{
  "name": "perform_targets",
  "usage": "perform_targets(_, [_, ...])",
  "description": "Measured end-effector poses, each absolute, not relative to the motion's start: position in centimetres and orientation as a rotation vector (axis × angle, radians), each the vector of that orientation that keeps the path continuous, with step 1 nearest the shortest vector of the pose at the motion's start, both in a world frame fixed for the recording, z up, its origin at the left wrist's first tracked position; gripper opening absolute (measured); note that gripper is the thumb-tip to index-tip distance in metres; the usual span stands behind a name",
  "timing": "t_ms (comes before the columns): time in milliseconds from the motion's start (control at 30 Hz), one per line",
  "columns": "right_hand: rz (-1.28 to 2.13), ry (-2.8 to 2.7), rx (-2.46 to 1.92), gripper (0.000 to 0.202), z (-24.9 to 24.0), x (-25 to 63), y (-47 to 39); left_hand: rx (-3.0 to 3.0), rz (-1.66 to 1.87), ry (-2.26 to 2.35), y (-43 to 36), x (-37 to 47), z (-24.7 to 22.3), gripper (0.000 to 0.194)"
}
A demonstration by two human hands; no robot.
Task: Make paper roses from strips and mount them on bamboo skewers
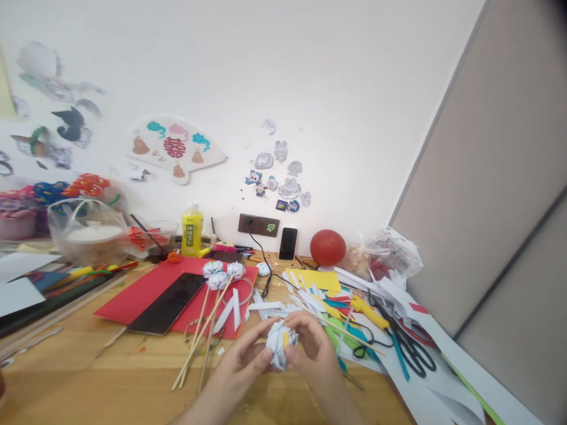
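Observation:
Between both hands, over the front of the wooden table point(146, 383), is a crumpled white paper flower point(277, 344) with a small yellow patch. My left hand point(248, 357) grips its left side, thumb in front and fingers curled behind. On the other side my right hand point(310, 348) pinches it near the yellow patch. A thin wooden stick point(354, 336) shows to the right of my right hand; whether it joins the flower I cannot tell. Left of the hands lie several similar white paper flowers point(215, 278) on wooden sticks point(195, 348).
A dark tablet-like slab point(168, 304) rests on red paper point(128, 298). White paper strips point(270, 307) and a yellow sheet point(316, 280) lie beyond the hands. To the right are a yellow glue gun point(369, 311) and black-handled scissors point(411, 351). Behind stand a yellow bottle point(192, 230) and a red balloon point(328, 248).

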State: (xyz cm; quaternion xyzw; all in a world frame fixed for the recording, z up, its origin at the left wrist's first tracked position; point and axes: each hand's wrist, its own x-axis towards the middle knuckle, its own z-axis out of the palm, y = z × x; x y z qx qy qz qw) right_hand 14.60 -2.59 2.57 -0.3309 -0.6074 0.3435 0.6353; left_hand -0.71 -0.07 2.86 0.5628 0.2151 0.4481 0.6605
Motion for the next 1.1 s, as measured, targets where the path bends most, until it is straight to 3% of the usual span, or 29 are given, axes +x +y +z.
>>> perform_targets(267, [0.599, -1.513, -0.785, 0.025, 2.9, 14.3, -3.2, 1.245, 1.104, 0.462, 0.0, -0.7, 2.7, 0.044])
perform_targets(467, [0.748, -1.523, -0.722, 0.034, 3.3, 14.3, -3.3, 1.184, 1.107, 0.452, -0.1, -0.7, 2.8, 0.041])
perform_targets(633, [0.687, -1.58, -0.739, 0.026, 3.3, 14.6, -3.3, 1.159, 1.114, 0.374, 0.0, -0.7, 2.9, 0.035])
perform_targets(1100, [0.791, -1.562, -0.725, 0.034, 3.8, 14.7, -3.6, 1.145, 1.118, 0.251, -0.3, -0.6, 2.9, 0.033])
